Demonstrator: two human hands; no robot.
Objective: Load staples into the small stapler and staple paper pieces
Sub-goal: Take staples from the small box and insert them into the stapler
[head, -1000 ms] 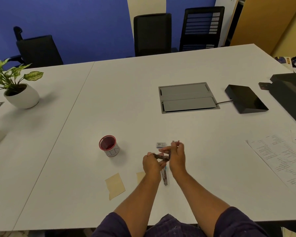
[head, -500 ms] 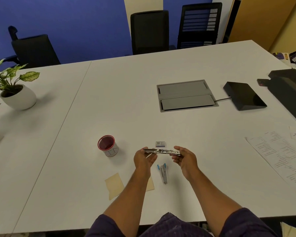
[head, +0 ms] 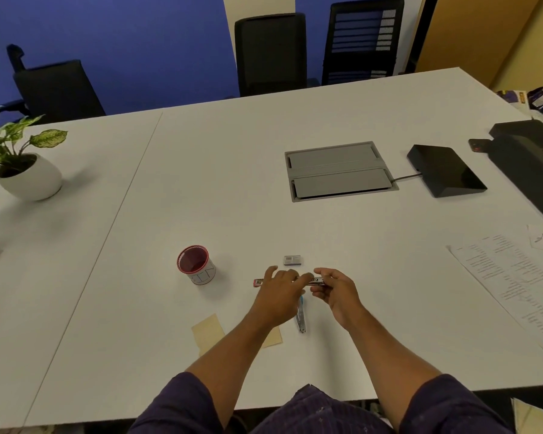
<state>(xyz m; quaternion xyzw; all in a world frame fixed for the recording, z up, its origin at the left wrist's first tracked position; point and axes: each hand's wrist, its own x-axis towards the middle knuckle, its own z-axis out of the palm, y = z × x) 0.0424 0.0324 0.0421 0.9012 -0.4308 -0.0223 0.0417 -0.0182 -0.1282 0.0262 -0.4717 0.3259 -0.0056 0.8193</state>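
1. The small stapler (head: 315, 280) is held up just above the white table (head: 232, 189), lying sideways between both hands, right in front of the person. A red tip (head: 258, 282) sticks out past the left hand; hard to tell if it's part of the stapler.
2. The left hand (head: 279, 297) is over the stapler's left end with fingers curled round it. The right hand (head: 337, 289) pinches the right end between thumb and fingers.
3. Just beyond the hands sits a little staple box (head: 292, 260) on the table.
4. Under the hands there's a metal tool with blue tips (head: 301, 321), lying flat, partly hidden by the left hand.
5. Two tan paper pieces (head: 208, 333) lie near the table's front edge, one partly under the left forearm.
6. To the left of the hands stands a red-rimmed cup (head: 196, 264), upright.
7. Further out: a grey cable hatch (head: 339, 170), a black box (head: 445, 170) with a cord beside it, printed sheets (head: 514, 283) on the right, and a potted plant (head: 22, 164) far left.
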